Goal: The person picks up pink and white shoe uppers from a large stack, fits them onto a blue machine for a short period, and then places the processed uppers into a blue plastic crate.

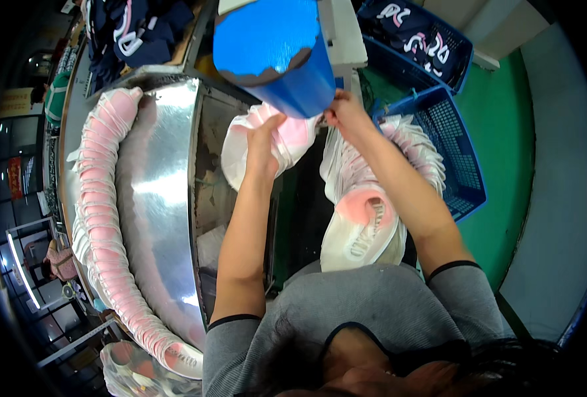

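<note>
A pink and white shoe upper (236,155) lies under the front of a blue machine head (273,46), which hides its far part. My left hand (263,147) is closed on the upper's near side, thumb on the pink area. At the lower right of the machine head, my right hand (347,116) has its fingers pinched at the upper's right edge; the fingertips are partly hidden. Below my right forearm, a stack of similar uppers (346,162) leans together, its nearest upper (363,231) lying with the lace opening visible.
To the left, a long curved row of nested pink uppers (101,198) lines a shiny metal table (164,172). A blue crate (462,165) stands at the right. Behind it, another crate (466,56) holds dark printed pieces. Dark pieces (148,43) also lie at the far left.
</note>
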Tool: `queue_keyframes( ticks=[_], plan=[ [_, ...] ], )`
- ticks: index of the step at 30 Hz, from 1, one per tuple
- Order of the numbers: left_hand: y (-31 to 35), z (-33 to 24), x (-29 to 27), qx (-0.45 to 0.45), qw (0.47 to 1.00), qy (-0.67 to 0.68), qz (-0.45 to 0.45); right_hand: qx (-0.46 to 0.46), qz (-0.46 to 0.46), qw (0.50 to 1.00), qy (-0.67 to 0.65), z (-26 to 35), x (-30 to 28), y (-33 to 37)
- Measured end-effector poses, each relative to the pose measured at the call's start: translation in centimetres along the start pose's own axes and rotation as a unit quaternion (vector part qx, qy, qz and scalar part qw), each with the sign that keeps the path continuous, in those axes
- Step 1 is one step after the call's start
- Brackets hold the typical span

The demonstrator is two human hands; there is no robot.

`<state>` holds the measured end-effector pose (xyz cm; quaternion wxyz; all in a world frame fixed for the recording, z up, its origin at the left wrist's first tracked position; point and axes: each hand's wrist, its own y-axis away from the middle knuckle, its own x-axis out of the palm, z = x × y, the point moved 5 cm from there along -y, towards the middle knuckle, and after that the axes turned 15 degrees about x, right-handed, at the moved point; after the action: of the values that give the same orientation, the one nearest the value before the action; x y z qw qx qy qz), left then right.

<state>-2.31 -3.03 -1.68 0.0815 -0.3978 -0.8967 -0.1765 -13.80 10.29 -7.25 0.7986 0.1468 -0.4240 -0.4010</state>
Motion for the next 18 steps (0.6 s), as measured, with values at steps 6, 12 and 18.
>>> queue_keyframes(
  ticks=[6, 12, 18],
  plan=[
    [-1.0, 2.6, -0.6, -0.075, 0.979, 0.177, -0.061, -0.018, -0.045, 0.992, 0.117, 4.1, 2.7, 0.6],
    [9.7, -1.8, -4.5, -0.004, 0.98, 0.177, -0.094, -0.159, 0.021, 0.708, 0.688, 0.2, -5.6, 9.1],
    [17.9, -16.3, -4.4, 0.336, 0.936, -0.045, -0.099, -0.145, -0.115, 0.407, 0.894, -5.5, -4.1, 16.0]
  ],
)
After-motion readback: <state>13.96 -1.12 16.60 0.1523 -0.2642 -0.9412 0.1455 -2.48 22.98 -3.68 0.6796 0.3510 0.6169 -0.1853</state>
